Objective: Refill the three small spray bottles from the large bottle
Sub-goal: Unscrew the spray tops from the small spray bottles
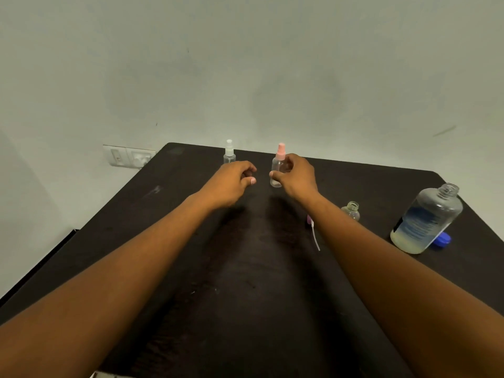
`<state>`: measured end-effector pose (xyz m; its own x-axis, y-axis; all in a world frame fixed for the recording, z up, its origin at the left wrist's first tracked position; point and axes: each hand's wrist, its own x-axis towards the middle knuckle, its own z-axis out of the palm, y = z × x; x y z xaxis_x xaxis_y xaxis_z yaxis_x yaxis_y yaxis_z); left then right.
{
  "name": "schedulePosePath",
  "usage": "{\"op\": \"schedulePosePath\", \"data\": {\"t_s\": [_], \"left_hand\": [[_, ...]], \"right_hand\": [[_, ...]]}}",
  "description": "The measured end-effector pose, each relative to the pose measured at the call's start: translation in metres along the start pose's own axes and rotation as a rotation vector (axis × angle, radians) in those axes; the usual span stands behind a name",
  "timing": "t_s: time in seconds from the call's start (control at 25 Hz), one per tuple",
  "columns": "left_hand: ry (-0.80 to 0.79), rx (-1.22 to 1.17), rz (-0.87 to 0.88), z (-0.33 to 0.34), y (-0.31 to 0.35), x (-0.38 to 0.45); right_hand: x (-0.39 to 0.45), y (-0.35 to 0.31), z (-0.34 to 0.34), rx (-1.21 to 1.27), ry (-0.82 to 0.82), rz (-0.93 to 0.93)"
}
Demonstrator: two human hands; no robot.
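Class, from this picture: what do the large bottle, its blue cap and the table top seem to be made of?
Large bottle: probably clear glossy plastic; pale liquid shows through and highlights glint on it.
Blue cap: likely opaque, smooth plastic; solid even colour.
Table: dark, matt, scuffed surface, maybe laminate or painted wood; cannot tell which.

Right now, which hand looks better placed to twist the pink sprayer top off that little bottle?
Probably the left hand: it hovers free beside the pink-topped bottle, holding nothing. The right hand has its grip around that bottle's body, so it can steady it.
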<state>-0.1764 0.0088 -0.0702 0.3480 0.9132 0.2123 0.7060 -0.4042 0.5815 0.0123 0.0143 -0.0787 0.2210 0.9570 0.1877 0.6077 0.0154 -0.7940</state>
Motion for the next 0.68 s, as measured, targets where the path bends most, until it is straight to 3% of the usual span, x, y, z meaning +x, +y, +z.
{"op": "schedulePosePath", "data": {"t_s": [0.2,0.44,0.68], "left_hand": [[0.116,0.098,0.059,-0.032,0.040,-0.015],[0.162,0.312,0.328,-0.048,0.096,-0.046],[0.086,0.248,0.277,-0.048,0.124,-0.055]], "right_hand": [[-0.047,-0.017,-0.020,0.060,-0.050,-0.080],[-0.091,-0.031,-0.038,0.063,-0.041,-0.167],[-0.117,-0.035,-0.054,0.076,-0.059,-0.161]]}}
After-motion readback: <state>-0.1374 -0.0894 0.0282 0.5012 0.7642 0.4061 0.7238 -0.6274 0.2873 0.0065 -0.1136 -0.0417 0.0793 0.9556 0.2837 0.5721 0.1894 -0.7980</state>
